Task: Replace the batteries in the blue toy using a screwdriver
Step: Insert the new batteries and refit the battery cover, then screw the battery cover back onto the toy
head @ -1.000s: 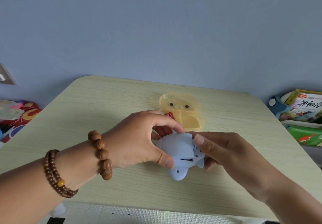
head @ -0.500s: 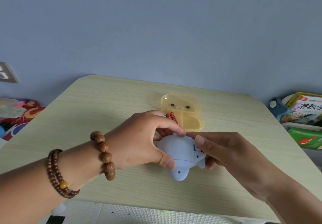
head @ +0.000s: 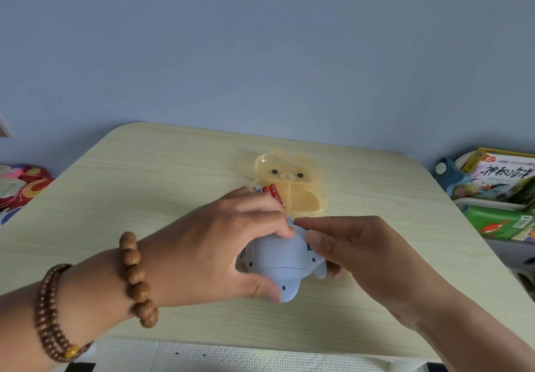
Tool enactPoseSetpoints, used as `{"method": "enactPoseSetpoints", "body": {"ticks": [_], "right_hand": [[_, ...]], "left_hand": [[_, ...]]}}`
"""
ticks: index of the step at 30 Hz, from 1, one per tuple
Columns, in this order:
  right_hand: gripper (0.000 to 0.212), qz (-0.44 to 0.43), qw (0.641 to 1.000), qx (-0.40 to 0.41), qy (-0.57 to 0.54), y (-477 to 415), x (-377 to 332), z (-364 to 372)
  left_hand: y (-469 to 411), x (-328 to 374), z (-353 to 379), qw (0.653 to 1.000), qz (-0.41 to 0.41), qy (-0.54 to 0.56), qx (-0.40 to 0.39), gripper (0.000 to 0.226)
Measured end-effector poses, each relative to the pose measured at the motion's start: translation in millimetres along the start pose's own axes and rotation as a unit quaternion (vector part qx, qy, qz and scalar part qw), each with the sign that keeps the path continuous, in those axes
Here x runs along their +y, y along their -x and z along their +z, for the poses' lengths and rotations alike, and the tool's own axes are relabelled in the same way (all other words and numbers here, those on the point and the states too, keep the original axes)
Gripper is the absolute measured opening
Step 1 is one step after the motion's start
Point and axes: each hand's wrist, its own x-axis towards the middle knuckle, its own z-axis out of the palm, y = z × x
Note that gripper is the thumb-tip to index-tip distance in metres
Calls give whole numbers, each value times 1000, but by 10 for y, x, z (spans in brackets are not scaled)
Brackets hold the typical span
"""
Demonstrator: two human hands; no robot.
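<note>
- Patterned red cloth [head: 23, 186]: far left, off the tabletop [head: 144, 186], below its left edge.
- Bead bracelets [head: 136, 279]: two on my left wrist, which crosses the near edge.
- My left hand [head: 214, 253]: the fingers are curled over the top of the blue toy [head: 278, 258] with the thumb at its near tip, gripping it. A wide stretch of tabletop lies between this hand and the left edge.
- Blue toy: mid-tabletop, closer to the near edge than the far one. Small dark holes show on its upper face.
- Batteries [head: 273, 193]: red, in the left compartment of the yellow box [head: 301, 180]. The box lies open just behind the toy, well short of the far edge.
- My right hand [head: 364, 258]: thumb and fingertips pinch the toy's right side. The tabletop runs on from here to the right edge.
- Books [head: 498, 180]: stacked beyond the right edge.
</note>
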Motion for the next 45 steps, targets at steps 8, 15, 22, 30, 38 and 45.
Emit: {"method": "enactPoseSetpoints", "body": {"ticks": [8,15,22,30,38,45], "right_hand": [[21,-44,997,30,50,96,43,126],[62,-64,905,259,331,338,-30,-178],[36,37,849,287,442,549,366,-151],[18,-104,916,298,247,541,196,-322],[18,-275,861,204,376,515,-339,-308],[12,-291,845,208,397,460,-250,-243]], "left_hand": [[-8,-89,74,998,2,50,30,68],[2,-73,76,997,-24,64,29,65],[-23,-71,95,997,-23,69,33,67],[-13,-22,85,998,-26,53,30,67],[-24,40,75,997,-37,60,24,66],[-17,51,79,998,-36,47,23,66]]}}
